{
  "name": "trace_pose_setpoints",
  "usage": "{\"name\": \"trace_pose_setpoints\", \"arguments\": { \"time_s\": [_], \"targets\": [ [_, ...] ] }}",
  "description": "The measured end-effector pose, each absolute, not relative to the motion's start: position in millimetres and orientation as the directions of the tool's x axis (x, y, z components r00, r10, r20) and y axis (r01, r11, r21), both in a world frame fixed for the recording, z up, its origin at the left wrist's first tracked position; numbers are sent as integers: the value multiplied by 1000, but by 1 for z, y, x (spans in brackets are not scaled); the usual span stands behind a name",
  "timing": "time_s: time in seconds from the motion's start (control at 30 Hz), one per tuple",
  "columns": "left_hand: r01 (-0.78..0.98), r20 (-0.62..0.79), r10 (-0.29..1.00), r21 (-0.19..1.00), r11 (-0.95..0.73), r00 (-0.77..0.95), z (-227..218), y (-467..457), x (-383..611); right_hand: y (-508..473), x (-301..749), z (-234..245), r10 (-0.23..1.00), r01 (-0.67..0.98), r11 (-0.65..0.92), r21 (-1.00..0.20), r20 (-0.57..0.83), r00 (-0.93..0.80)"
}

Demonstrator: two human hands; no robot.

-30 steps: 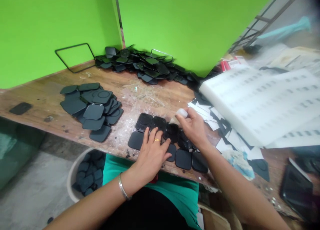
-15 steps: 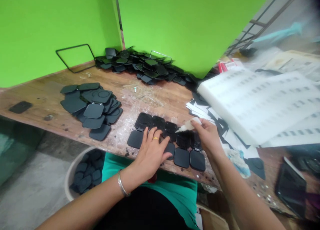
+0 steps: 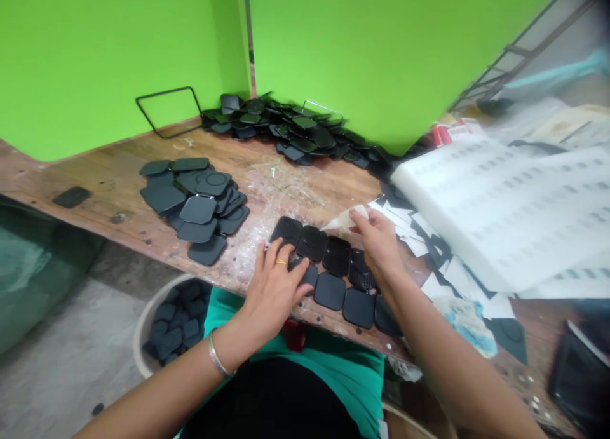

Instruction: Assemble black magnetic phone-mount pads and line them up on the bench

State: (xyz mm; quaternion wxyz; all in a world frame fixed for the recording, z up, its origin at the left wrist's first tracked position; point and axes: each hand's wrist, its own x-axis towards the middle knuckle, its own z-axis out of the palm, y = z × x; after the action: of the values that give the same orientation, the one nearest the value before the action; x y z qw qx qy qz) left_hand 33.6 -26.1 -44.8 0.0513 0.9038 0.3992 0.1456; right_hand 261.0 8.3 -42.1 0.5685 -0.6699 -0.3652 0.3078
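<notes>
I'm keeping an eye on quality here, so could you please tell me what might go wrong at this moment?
The small white squeeze bottle in the right hand points its tip over the open black cases; a drip could land off target. The left hand rests on the row near the bench edge, so a nudge might push the closed cases off, perhaps toward the bucket.

A row of opened cases (image 3: 333, 270) lies on the table (image 3: 119, 185) near its front edge. The left hand (image 3: 274, 286) rests on the row's left end; the right hand (image 3: 379, 242) is over its right part, with a small bottle (image 3: 344, 220) just behind the row. A pile of pads (image 3: 195, 201) sits to the left. A larger heap (image 3: 295, 131) lies behind, against the wall. Foam sheets (image 3: 505, 204) lie to the right. A bucket (image 3: 174, 318) stands below the table, left of the person.
</notes>
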Motion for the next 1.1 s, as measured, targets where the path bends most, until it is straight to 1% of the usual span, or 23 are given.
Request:
{"name": "trace_pose_setpoints", "arguments": {
  "time_s": [0.3, 0.4, 0.5, 0.57, 0.67, 0.8, 0.97, 1.1],
  "targets": [
    [695, 229, 721, 194, -692, 654, -48, -28, 34, 19, 254, -50, 854, 274, -94, -957, 64, 516],
    [695, 221, 721, 191, -693, 657, -48, -28, 33, 15, 253, -43, 869, 369, -84, -926, 113, 481],
    [692, 226, 718, 193, -696, 658, -49, -28, 33, 7, 254, -35, 877, 495, -90, -864, 167, 450],
    [690, 230, 718, 199, -696, 657, -49, -28, 33, 0, 255, -29, 889, 546, -107, -831, 166, 426],
    [690, 226, 721, 209, -693, 655, -50, -27, 33, -10, 253, -23, 923, 564, -111, -819, 126, 364],
    [687, 225, 722, 221, -692, 654, -50, -27, 33, -13, 238, -17, 951, 524, -80, -848, 93, 296],
    [687, 225, 721, 221, -692, 655, -49, -28, 33, 4, 216, -16, 946, 574, -4, -819, 183, 267],
    [692, 216, 725, 218, -689, 654, -49, -28, 33, 21, 216, -19, 931, 627, 8, -779, 235, 280]
  ]
}}
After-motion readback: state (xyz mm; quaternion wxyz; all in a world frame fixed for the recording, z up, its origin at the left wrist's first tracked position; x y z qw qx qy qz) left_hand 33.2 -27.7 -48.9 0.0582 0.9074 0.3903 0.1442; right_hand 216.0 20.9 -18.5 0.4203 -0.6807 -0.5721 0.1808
